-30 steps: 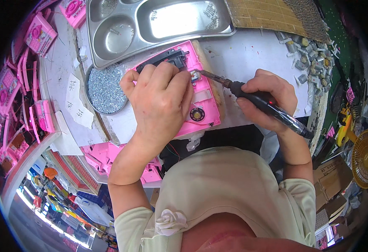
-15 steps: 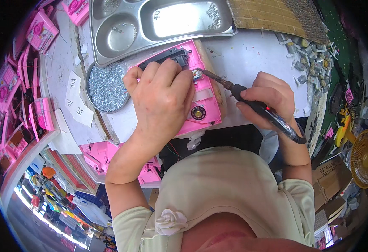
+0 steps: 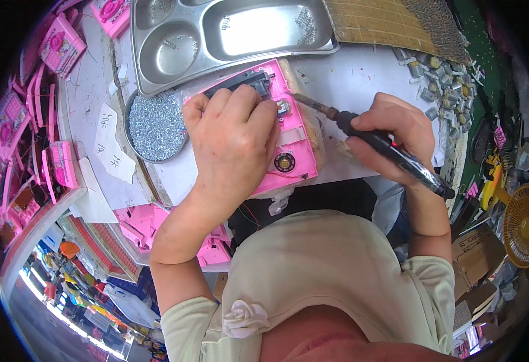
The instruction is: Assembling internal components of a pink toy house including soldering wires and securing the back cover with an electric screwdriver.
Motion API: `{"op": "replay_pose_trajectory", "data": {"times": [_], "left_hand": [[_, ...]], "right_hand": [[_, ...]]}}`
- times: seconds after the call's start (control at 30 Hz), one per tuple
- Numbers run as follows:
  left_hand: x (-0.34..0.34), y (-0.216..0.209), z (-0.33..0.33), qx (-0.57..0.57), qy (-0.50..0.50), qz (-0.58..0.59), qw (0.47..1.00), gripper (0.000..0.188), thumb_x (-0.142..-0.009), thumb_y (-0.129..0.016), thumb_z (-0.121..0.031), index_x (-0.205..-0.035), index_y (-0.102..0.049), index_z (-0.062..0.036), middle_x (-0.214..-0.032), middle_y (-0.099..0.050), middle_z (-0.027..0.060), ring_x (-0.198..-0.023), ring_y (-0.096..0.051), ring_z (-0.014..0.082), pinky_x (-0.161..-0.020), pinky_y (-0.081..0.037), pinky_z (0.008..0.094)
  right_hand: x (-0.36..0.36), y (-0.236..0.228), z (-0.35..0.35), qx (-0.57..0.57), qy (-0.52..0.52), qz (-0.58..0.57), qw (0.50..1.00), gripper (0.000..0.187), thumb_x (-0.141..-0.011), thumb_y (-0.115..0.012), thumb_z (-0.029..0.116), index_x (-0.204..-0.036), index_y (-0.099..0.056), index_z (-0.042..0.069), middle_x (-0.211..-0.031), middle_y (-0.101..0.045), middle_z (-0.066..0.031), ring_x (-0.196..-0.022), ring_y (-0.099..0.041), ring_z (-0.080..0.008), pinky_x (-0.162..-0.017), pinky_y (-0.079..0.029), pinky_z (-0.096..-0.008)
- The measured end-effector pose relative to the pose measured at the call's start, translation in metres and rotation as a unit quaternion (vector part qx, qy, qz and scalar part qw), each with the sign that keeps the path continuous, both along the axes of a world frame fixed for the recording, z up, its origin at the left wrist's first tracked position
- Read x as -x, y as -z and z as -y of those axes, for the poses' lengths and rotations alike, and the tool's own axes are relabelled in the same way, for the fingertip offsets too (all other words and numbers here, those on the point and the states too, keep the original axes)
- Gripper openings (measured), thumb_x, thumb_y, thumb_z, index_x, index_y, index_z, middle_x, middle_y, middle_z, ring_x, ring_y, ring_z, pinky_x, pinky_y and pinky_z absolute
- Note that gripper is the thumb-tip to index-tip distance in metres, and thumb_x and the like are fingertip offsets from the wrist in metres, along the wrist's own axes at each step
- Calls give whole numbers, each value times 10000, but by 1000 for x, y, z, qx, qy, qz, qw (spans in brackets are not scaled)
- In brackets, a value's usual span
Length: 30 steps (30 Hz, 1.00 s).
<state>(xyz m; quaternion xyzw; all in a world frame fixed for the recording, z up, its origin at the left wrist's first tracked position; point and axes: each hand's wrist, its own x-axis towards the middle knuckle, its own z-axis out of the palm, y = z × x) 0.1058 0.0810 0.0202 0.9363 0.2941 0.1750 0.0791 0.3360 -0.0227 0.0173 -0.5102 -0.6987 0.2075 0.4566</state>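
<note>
The left hand [image 3: 234, 142] lies flat over the pink plastic housing [image 3: 288, 151], its fingers [image 3: 240, 99] curled over the far edge and pressing the piece down on the white surface [image 3: 361, 72]; the housing sits directly under that palm, with only its right strip, a round gold speaker disc [image 3: 285, 161] and a black part [image 3: 240, 81] at the far end showing past the fingers. The right hand [image 3: 391, 136] has its fingers closed around a black soldering iron [image 3: 391, 148], gripped like a pen. To do this step well, the left hand should probably keep the housing pinned so it cannot slide, while the right hand steadies its heel on the surface and brings only the tip onto the small metal contact just right of the left fingertips. The iron's long axis runs from lower right, behind the right fingers, to upper left, its tip pointing at the housing's right edge and appearing just short of it. The housing's long axis runs away from the body, tilted slightly. A round tin of small silver screws [image 3: 155, 125] sits left of the left fingers, and a steel compartment tray [image 3: 228, 36] lies beyond them.
</note>
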Motion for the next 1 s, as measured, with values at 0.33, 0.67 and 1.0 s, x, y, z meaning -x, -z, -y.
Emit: {"op": "replay_pose_trajectory", "data": {"times": [0.33,0.67,1.0], "left_hand": [[-1,-2,1,9,-7,-4,1000,164,-731,-787,-109,-872,-708,-128,-834,-591,6,-798,-576,202,-833,-353,392],[-2,-2,2,9,-8,-15,1000,160,-739,-783,-112,-878,-704,-130,-846,-586,16,-803,-575,209,-839,-358,401],[-1,-3,1,3,-2,-20,1000,170,-748,-780,-110,-899,-705,-126,-844,-578,20,-810,-579,211,-844,-361,420]], "right_hand": [[-5,1,11,0,36,-15,999,302,-689,-843,33,-934,-667,47,-676,-602,-51,-537,-546,-185,-483,-400,-297],[-7,-1,14,-25,27,-19,999,355,-670,-845,1,-958,-641,43,-748,-662,-57,-537,-544,-189,-473,-409,-302],[-7,-5,14,-32,28,-4,999,358,-658,-850,-1,-947,-644,41,-754,-668,-64,-537,-546,-189,-470,-413,-301]]}}
